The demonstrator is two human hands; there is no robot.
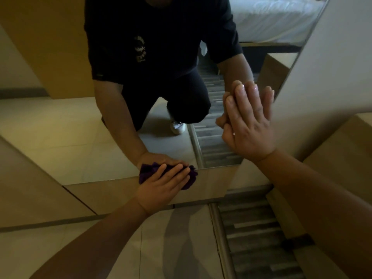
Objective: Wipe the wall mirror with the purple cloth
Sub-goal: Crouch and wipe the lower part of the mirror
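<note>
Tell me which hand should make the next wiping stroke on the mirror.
Left. The left hand already presses the purple cloth flat against the mirror's bottom edge. The right hand holds nothing, its flat palm braced on the glass.

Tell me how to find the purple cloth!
Look at the big wall mirror and follow it down to its bottom edge. There the left hand presses flat on the purple cloth. It is the only dark purple, crumpled thing; everything around it is beige.
</note>
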